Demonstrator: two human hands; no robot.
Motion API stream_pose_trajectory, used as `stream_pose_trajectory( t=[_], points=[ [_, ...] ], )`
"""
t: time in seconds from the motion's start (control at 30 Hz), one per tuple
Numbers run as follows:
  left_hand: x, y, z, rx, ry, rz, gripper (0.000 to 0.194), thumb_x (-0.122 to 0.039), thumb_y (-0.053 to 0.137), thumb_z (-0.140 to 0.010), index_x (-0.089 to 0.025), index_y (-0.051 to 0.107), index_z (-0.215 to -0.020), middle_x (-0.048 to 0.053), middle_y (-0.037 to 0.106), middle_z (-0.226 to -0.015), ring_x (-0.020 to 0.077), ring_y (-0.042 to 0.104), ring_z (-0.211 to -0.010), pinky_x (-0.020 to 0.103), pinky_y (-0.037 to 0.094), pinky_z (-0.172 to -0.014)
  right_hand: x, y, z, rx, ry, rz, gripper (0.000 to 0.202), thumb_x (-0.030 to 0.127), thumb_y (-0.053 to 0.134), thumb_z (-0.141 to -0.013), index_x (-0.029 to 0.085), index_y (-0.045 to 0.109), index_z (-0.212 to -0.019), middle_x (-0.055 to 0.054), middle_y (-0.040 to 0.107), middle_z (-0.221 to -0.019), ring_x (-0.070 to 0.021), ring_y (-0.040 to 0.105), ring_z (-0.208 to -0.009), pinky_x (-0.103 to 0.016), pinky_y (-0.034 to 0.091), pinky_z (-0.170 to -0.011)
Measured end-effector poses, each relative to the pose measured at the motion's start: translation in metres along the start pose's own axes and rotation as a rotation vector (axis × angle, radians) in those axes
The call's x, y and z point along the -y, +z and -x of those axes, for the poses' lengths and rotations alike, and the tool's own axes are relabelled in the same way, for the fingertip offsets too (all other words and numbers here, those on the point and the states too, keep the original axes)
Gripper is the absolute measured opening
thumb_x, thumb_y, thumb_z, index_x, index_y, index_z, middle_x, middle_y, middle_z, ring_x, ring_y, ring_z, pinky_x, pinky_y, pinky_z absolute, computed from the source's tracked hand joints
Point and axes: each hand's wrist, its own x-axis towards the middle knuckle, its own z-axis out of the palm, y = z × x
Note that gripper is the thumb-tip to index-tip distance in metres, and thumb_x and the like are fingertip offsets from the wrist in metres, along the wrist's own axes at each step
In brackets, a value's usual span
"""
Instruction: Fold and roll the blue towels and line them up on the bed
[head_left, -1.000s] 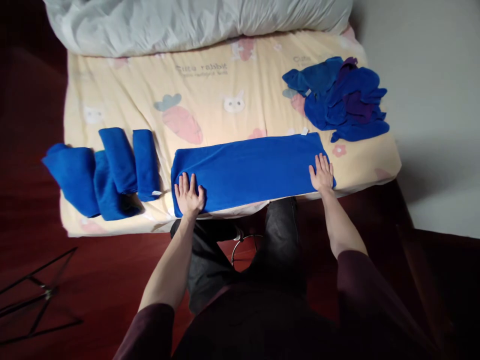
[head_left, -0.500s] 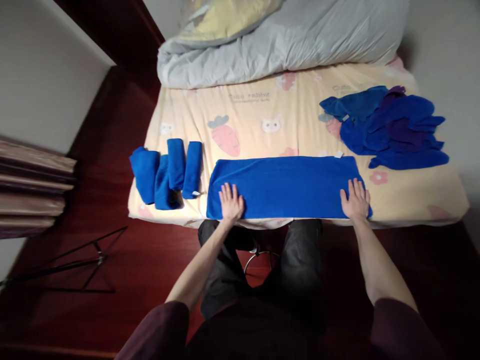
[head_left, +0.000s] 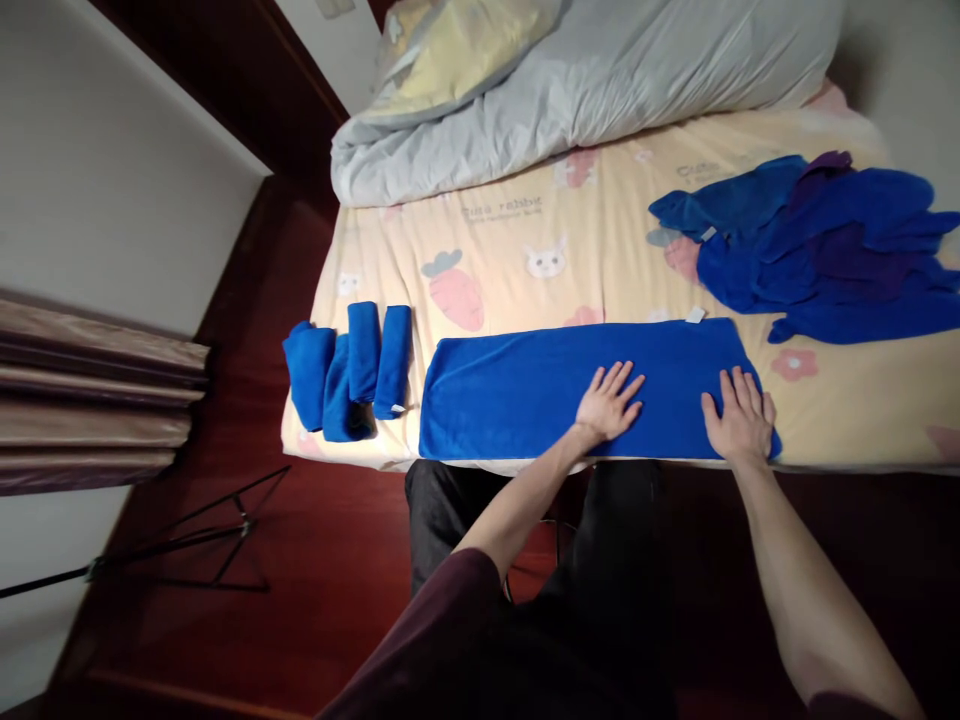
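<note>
A blue towel lies flat as a long strip along the near edge of the bed, a small white tag showing at its far side. My left hand rests on it right of the middle, fingers spread. Near the towel's right end my right hand lies palm down with its fingers stretched out. Several rolled or folded blue towels sit in a row to the left. On the right is a loose heap of blue and purple cloths.
The bed has a yellow sheet with carrots and rabbits. A grey quilt is bunched at the back. A black tripod stand is on the red floor at left, near a striped curtain.
My left hand has slid right along the towel, from its left end to past the middle. My right hand stays near the right end. The view has shifted slightly.
</note>
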Motion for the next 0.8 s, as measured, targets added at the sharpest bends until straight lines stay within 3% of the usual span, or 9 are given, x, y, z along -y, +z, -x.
stream_pose_trajectory(
  t=[0.27, 0.47, 0.63, 0.8],
  points=[
    [0.122, -0.062, 0.037, 0.03, -0.205, -0.153, 0.063, -0.046, 0.038, -0.114, -0.024, 0.043, -0.173, 0.008, 0.027, -0.183, 0.0299, 0.02, -0.173, 0.058, 0.01, -0.142, 0.0, 0.0, 0.0, 0.039, 0.02, 0.102, 0.07, 0.045, 0.021, -0.112, 0.021, 0.033, -0.178, -0.007, 0.029, -0.183, -0.0223, 0.022, -0.173, -0.049, 0.017, -0.142],
    [0.197, -0.104, 0.071, 0.0, -0.386, -0.234, 0.065, -0.044, 0.034, -0.114, -0.024, 0.038, -0.175, 0.007, 0.025, -0.184, 0.0267, 0.02, -0.173, 0.054, 0.012, -0.142, 0.006, -0.005, 0.0, 0.079, 0.048, 0.147, 0.073, 0.045, 0.017, -0.113, 0.012, 0.037, -0.175, -0.008, 0.025, -0.185, -0.0216, 0.018, -0.173, -0.048, 0.013, -0.143],
    [0.234, -0.115, 0.089, -0.036, -0.491, -0.216, 0.066, -0.044, 0.033, -0.113, -0.023, 0.038, -0.175, 0.007, 0.026, -0.184, 0.0276, 0.02, -0.173, 0.055, 0.014, -0.142, 0.01, -0.008, -0.001, 0.097, 0.064, 0.1, 0.079, 0.052, 0.014, -0.111, 0.01, 0.038, -0.174, -0.008, 0.025, -0.184, -0.0227, 0.018, -0.173, -0.047, 0.011, -0.143],
    [0.243, -0.117, 0.094, -0.059, -0.497, -0.231, 0.066, -0.043, 0.031, -0.113, -0.02, 0.04, -0.174, 0.01, 0.03, -0.182, 0.0288, 0.022, -0.172, 0.054, 0.015, -0.141, 0.01, -0.008, -0.001, 0.085, 0.065, 0.09, 0.081, 0.052, 0.013, -0.11, 0.012, 0.038, -0.175, -0.008, 0.026, -0.184, -0.0227, 0.018, -0.173, -0.046, 0.011, -0.142]
  ],
)
